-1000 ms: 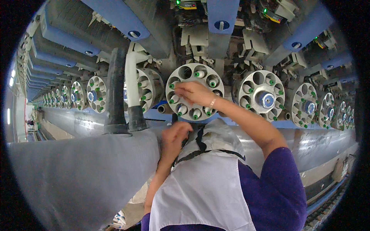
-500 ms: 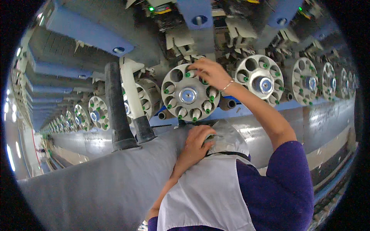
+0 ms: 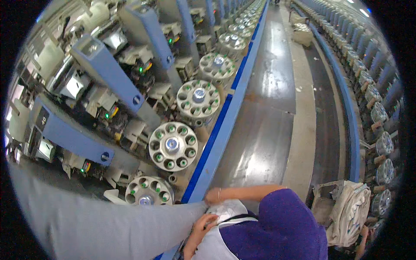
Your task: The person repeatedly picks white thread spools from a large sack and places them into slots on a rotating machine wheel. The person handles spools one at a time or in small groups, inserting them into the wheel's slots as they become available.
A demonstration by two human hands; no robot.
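Note:
My left hand (image 3: pixel 203 227) rests at the near edge of a whitish apron pouch (image 3: pixel 232 209) at my waist, its fingers curled over the edge. My right hand (image 3: pixel 212 196) is at the far side of the pouch, bracelet on the wrist; motion smears its fingers, and whether they hold anything is hidden. To the left of the hands is a round bobbin magazine (image 3: pixel 146 190) with green-tipped bobbins in its holes. Beyond it stands another round magazine (image 3: pixel 164 152), also holding green-tipped bobbins. Neither hand touches the magazines.
A thick grey tube (image 3: pixel 99 225) crosses the lower left, close to my left arm. Blue machine arms (image 3: pixel 108 71) line the left. A blue rail (image 3: pixel 229 125) borders the metal-floored aisle (image 3: pixel 260 134). At right, a cart carries a beige cloth bag (image 3: pixel 350 208); another machine row stands beyond.
My right hand has left the magazine and come down to the pouch. My left hand stays at the pouch. The view has swung right, along the aisle.

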